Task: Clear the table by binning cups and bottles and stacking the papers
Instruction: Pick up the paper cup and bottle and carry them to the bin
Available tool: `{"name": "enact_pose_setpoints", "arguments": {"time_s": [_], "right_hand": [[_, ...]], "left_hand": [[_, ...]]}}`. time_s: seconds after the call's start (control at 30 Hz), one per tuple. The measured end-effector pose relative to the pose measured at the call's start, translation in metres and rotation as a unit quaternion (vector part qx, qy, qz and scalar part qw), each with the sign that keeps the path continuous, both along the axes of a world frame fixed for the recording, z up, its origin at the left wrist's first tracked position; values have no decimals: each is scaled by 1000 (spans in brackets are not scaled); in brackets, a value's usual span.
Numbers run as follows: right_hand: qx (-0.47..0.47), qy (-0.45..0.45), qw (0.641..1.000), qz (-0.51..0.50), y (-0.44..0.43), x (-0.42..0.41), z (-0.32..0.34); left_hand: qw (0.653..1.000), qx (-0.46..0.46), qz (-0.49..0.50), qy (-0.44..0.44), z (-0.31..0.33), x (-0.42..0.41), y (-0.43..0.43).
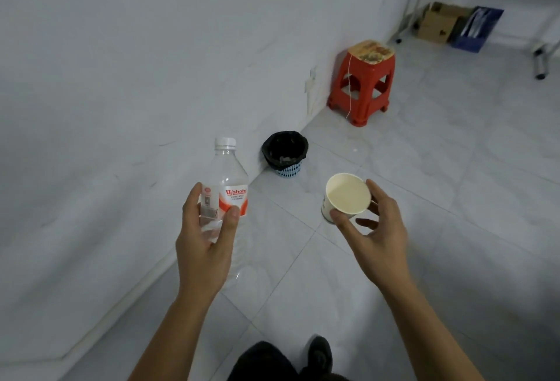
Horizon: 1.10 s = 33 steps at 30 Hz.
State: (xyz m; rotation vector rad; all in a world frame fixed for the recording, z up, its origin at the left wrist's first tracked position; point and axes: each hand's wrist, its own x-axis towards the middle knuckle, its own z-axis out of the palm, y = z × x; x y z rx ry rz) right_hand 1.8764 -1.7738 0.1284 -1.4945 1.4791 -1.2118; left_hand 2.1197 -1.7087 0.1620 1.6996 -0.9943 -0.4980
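Left grip (pixel 206 247) clasps bottle (pixel 227 174); right grip (pixel 378 241) pinches cup (pixel 348 195).

bottle (pixel 225 174) — clear glossy plastic | cup (pixel 347 195) — matt paper | stool (pixel 362 83) — red plastic | floor (pixel 424 198) — glossy tile

clear bottle (pixel 224 186) with white cap and red-and-white label; cream paper cup (pixel 347 195); black-lined blue lattice bin (pixel 285 154); red stool (pixel 362 83) upper right.

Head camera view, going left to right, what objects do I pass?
Left to right: bottle → bin → paper cup → cardboard box → blue box. The red stool overlaps the cup's span, so it is left out.
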Motion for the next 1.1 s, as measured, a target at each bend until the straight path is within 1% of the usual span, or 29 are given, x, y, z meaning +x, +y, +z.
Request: {"name": "enact_pose_setpoints", "arguments": {"time_s": [0.1,0.2,0.33,0.43,0.57,0.7,0.8,0.9,1.0,1.1], "right_hand": [[4,24,999,30,-82,25,1],[12,41,998,56,-165,49,-14],[35,58,997,44,-286,80,-44],[67,71,995,24,-378,101,-66],[106,99,989,14,-492,130,-82],[143,131,981,13,-586,154,-118],[197,137,971,2,-637,169,-180],[253,141,957,3,-681,180,-272],[301,142,943,13,-718,188,-373],[327,157,931,26,-749,197,-467]], "left_hand": [[999,-16,37,6,-5,22,-70],[997,-21,62,33,-28,46,-147],[998,9,46,46,-69,82,-276],[997,48,16,64,-95,110,-385],[991,115,-23,68,-114,138,-523],[977,188,-68,70,-159,155,-635],[964,243,-66,90,-218,157,-698],[953,276,-34,124,-304,155,-747],[946,280,3,162,-400,156,-783],[947,274,19,169,-491,159,-807]]}}
